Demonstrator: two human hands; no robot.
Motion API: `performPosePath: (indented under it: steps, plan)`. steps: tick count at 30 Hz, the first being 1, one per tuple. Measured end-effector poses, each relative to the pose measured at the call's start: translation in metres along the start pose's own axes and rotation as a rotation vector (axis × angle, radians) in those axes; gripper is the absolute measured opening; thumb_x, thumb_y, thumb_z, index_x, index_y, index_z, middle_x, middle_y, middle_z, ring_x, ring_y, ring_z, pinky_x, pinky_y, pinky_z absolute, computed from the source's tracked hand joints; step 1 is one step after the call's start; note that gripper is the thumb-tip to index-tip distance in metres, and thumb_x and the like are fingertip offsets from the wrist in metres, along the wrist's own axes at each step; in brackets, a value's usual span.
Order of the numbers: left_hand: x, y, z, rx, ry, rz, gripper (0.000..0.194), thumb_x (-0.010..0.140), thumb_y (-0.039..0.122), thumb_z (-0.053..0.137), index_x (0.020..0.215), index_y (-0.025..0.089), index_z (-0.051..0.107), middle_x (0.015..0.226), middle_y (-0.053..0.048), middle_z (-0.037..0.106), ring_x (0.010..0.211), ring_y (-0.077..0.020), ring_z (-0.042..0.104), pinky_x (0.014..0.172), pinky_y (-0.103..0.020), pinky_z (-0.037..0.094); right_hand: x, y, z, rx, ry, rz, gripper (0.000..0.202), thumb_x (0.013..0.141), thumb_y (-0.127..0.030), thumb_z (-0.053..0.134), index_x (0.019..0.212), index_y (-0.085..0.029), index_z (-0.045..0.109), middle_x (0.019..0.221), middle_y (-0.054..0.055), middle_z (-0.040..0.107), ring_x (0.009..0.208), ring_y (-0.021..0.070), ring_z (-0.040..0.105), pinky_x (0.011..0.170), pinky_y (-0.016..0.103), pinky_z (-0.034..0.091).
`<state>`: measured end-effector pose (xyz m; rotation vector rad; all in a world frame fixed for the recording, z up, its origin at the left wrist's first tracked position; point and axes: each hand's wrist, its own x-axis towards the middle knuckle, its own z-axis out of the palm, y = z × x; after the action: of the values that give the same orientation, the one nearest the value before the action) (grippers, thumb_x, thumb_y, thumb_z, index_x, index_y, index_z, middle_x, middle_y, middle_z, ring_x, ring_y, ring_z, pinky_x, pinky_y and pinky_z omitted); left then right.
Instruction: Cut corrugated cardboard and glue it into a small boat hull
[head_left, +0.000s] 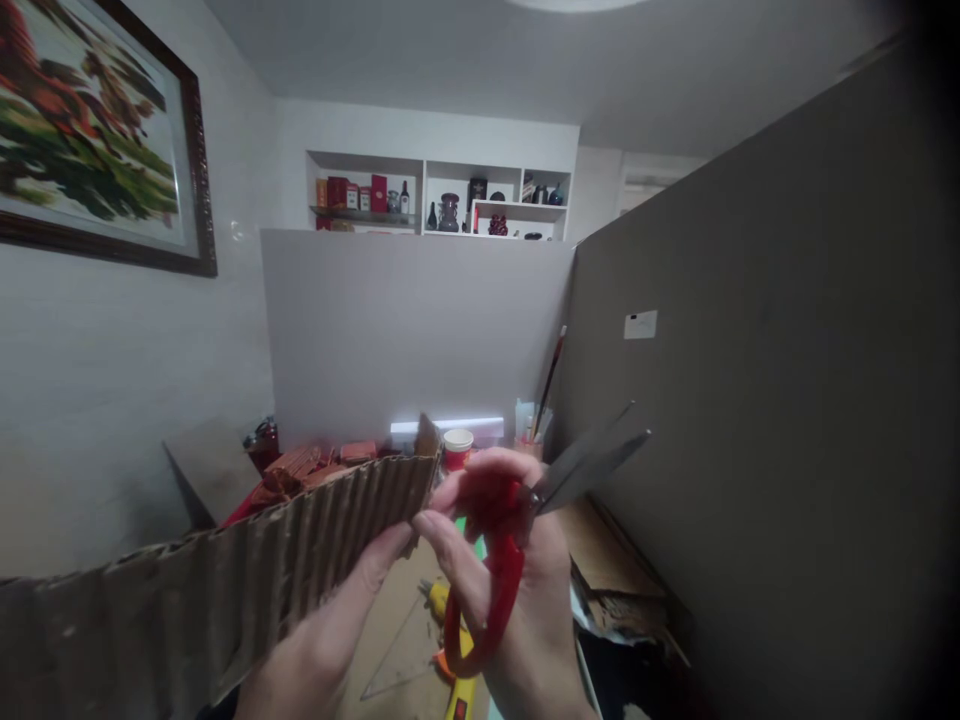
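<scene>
A long strip of corrugated cardboard [277, 560] runs from the lower left to the middle, its far end bent upward. My left hand [322, 630] grips its lower edge, thumb on the ribbed face and the other fingers hidden behind it. My right hand [525, 590] pinches the strip's right end between thumb and fingers. Red-handled scissors [491, 610] hang in the same right hand, their blades pointing up and right, slightly apart, away from the cardboard.
On the table below lie a yellow tool [463, 695], a clear triangle ruler [397, 655] and yellow-handled pliers [436, 598]. Behind stand a paper cup [458, 445] and a brush holder [529, 440]. Cardboard pieces [611, 560] lie at right beside a grey partition [750, 380].
</scene>
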<state>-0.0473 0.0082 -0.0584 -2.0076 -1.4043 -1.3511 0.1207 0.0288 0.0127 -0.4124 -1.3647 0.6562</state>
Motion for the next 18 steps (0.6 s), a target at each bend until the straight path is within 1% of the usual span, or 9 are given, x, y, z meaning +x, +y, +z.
performPosePath:
  steps: [1, 2, 4, 6, 9, 11, 13, 16, 18]
  plan:
    - [0.002, 0.0007, -0.0007, 0.061, -0.006, 0.077, 0.047, 0.093, 0.024, 0.05, 0.136, 0.038, 0.062, 0.118, 0.004, 0.077, 0.101, -0.0216, 0.075, 0.111, -0.032, 0.043, -0.0003, -0.0001, 0.0001, -0.012, -0.004, -0.002, 0.027, 0.082, -0.014, 0.068, 0.1, -0.027, 0.053, 0.084, -0.003, 0.066, 0.074, 0.0142, 0.067, 0.07, 0.028, 0.058]
    - [0.0037, 0.0011, -0.0013, 0.086, -0.004, 0.125, 0.049, 0.093, 0.022, 0.051, 0.139, 0.039, 0.059, 0.12, 0.005, 0.076, 0.102, -0.0208, 0.075, 0.114, -0.031, 0.04, -0.0005, -0.0003, 0.0001, -0.023, -0.01, -0.003, 0.027, 0.083, -0.014, 0.067, 0.101, -0.027, 0.052, 0.083, -0.003, 0.066, 0.074, 0.0144, 0.066, 0.07, 0.028, 0.058]
    - [0.0053, 0.0013, -0.0017, 0.093, 0.013, 0.148, 0.053, 0.093, 0.018, 0.049, 0.141, 0.039, 0.056, 0.124, 0.006, 0.074, 0.102, -0.0201, 0.075, 0.116, -0.031, 0.037, -0.0005, -0.0008, -0.0001, -0.032, -0.026, 0.007, 0.026, 0.084, -0.014, 0.066, 0.102, -0.026, 0.052, 0.084, -0.002, 0.066, 0.075, 0.0148, 0.066, 0.07, 0.029, 0.058]
    - [0.0043, 0.0018, -0.0008, 0.083, 0.025, 0.107, 0.053, 0.093, 0.014, 0.047, 0.139, 0.039, 0.058, 0.126, 0.006, 0.072, 0.105, -0.02, 0.074, 0.116, -0.03, 0.035, -0.0002, -0.0008, -0.0004, -0.031, -0.026, 0.004, 0.026, 0.084, -0.013, 0.066, 0.103, -0.025, 0.053, 0.084, -0.001, 0.066, 0.076, 0.0148, 0.067, 0.07, 0.028, 0.058]
    - [0.0007, 0.0028, 0.0015, 0.068, 0.04, 0.047, 0.053, 0.09, 0.009, 0.047, 0.132, 0.037, 0.064, 0.124, 0.007, 0.072, 0.113, -0.0193, 0.07, 0.116, -0.027, 0.034, 0.0001, 0.0008, -0.0005, -0.04, 0.01, -0.05, 0.029, 0.084, -0.01, 0.066, 0.105, -0.026, 0.054, 0.085, -0.002, 0.066, 0.077, 0.014, 0.068, 0.071, 0.027, 0.058]
    - [-0.0013, 0.0031, 0.0024, 0.04, 0.036, 0.029, 0.052, 0.089, 0.009, 0.049, 0.129, 0.036, 0.066, 0.124, 0.007, 0.071, 0.112, -0.018, 0.07, 0.115, -0.024, 0.033, -0.0002, 0.0023, -0.0003, -0.039, 0.016, -0.072, 0.031, 0.083, -0.01, 0.066, 0.106, -0.026, 0.054, 0.084, -0.003, 0.067, 0.075, 0.0135, 0.068, 0.07, 0.027, 0.058]
    - [-0.0023, 0.0033, 0.0026, -0.001, 0.025, 0.015, 0.048, 0.089, 0.011, 0.05, 0.127, 0.035, 0.068, 0.128, 0.008, 0.068, 0.109, -0.0169, 0.072, 0.113, -0.021, 0.032, -0.0009, 0.0035, 0.0001, -0.041, -0.004, -0.062, 0.03, 0.083, -0.01, 0.065, 0.106, -0.026, 0.054, 0.083, -0.003, 0.067, 0.073, 0.0133, 0.068, 0.07, 0.027, 0.059]
    - [-0.0021, 0.0044, 0.0019, -0.051, 0.008, -0.015, 0.047, 0.089, 0.013, 0.051, 0.126, 0.035, 0.069, 0.128, 0.009, 0.067, 0.106, -0.0165, 0.073, 0.109, -0.019, 0.037, -0.002, 0.0052, 0.0008, -0.06, 0.021, -0.081, 0.025, 0.082, -0.012, 0.065, 0.1, -0.026, 0.054, 0.081, -0.003, 0.066, 0.07, 0.0131, 0.066, 0.067, 0.027, 0.058]
    - [-0.0011, 0.0055, 0.0015, -0.091, 0.019, -0.006, 0.053, 0.088, 0.009, 0.051, 0.13, 0.038, 0.065, 0.128, 0.011, 0.067, 0.103, -0.0145, 0.074, 0.105, -0.015, 0.041, -0.0023, 0.0067, 0.0011, -0.082, 0.047, -0.104, 0.022, 0.081, -0.013, 0.064, 0.096, -0.026, 0.054, 0.081, -0.003, 0.065, 0.068, 0.0132, 0.065, 0.066, 0.027, 0.058]
